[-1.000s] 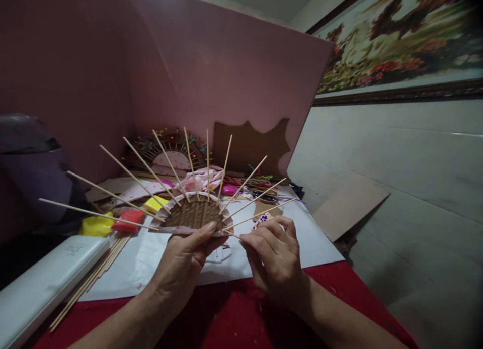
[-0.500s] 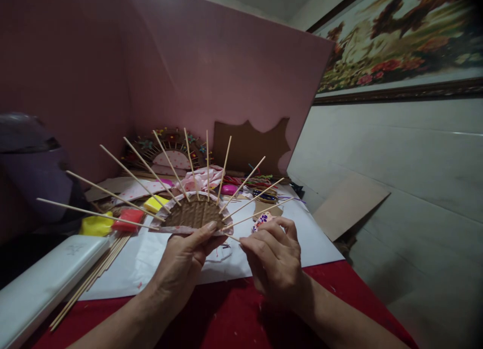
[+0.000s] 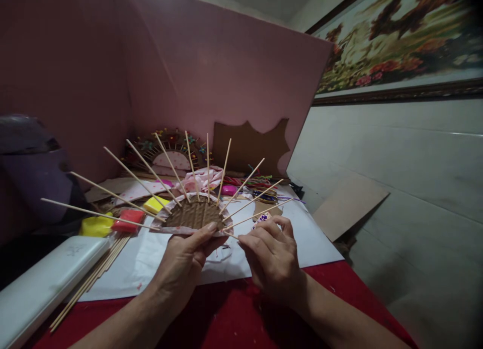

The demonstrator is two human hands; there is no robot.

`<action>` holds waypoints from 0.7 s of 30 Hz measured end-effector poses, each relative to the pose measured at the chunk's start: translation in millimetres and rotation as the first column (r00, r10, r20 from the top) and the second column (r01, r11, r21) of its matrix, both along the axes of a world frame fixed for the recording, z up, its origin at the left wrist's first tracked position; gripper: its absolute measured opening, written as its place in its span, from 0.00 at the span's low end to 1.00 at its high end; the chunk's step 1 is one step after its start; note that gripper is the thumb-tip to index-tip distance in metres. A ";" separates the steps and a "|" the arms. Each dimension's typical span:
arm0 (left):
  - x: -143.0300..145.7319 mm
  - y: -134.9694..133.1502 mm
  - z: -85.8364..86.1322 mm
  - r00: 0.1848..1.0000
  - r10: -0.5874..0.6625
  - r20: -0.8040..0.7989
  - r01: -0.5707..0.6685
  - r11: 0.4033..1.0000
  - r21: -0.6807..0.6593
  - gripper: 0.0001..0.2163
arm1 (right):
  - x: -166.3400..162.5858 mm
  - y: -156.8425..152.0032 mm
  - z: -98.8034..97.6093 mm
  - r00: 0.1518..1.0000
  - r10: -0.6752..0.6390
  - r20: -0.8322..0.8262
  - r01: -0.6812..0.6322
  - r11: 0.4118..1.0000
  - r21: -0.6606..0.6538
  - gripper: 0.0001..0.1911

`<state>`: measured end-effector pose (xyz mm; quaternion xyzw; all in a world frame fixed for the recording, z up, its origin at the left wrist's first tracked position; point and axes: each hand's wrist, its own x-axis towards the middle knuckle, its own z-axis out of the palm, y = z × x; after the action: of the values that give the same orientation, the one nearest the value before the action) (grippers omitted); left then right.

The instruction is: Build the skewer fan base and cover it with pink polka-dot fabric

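My left hand (image 3: 184,261) grips the lower edge of a half-round corrugated cardboard piece (image 3: 194,215) edged with pink fabric, thumb on top. Several thin wooden skewers (image 3: 132,175) fan out from its rim. My right hand (image 3: 273,256) is closed in a pinch on the near end of one more skewer (image 3: 232,235), which touches the piece's right corner. Both hands hover above a white sheet (image 3: 151,263) lying on a red tablecloth (image 3: 234,319).
Loose skewers (image 3: 90,278) and a long white case (image 3: 41,286) lie at the left. Yellow and red clay blocks (image 3: 113,223), pink cloth (image 3: 206,178), yarn (image 3: 260,183) and a finished fan (image 3: 166,150) crowd the back. Pink boards (image 3: 211,72) wall the table; cardboard (image 3: 347,205) leans at right.
The fan piece has dipped slightly and tilted a little. My right hand has edged left toward it, sliding its skewer closer to the piece's right corner.
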<state>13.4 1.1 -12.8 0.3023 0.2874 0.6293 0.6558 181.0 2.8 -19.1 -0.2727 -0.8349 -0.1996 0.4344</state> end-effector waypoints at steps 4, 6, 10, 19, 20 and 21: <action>0.3 1.0 -1.7 1.000 0.014 0.004 -0.014 1.000 -0.008 0.03 | 0.1 1.3 -1.3 1.000 -0.007 -0.002 0.007 1.000 0.006 0.08; 0.4 1.2 -2.2 1.000 0.014 -0.001 -0.014 1.000 -0.009 0.04 | 0.2 1.8 -1.7 1.000 -0.020 0.018 0.020 1.000 0.000 0.07; 0.7 0.9 -0.6 1.000 0.015 -0.013 -0.015 1.000 -0.014 0.04 | 0.3 1.9 -1.6 1.000 -0.012 0.001 0.012 1.000 0.011 0.07; 0.4 0.5 0.0 1.000 0.028 -0.013 -0.029 0.999 -0.041 0.04 | 0.0 1.4 -0.6 0.999 -0.038 0.009 0.038 0.999 0.000 0.06; 0.2 0.4 -0.3 1.000 0.026 -0.011 -0.027 0.999 -0.037 0.03 | 0.0 1.5 -0.7 0.999 -0.040 0.013 0.040 0.999 -0.004 0.06; 0.0 0.4 -0.7 1.000 0.027 -0.009 -0.027 0.999 -0.038 0.03 | 0.0 1.6 -0.9 0.999 -0.038 0.012 0.038 0.999 -0.006 0.06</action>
<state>13.4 1.6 -13.5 0.2887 0.3063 0.6311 0.6516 181.0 4.4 -20.0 -0.2885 -0.8328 -0.2068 0.4249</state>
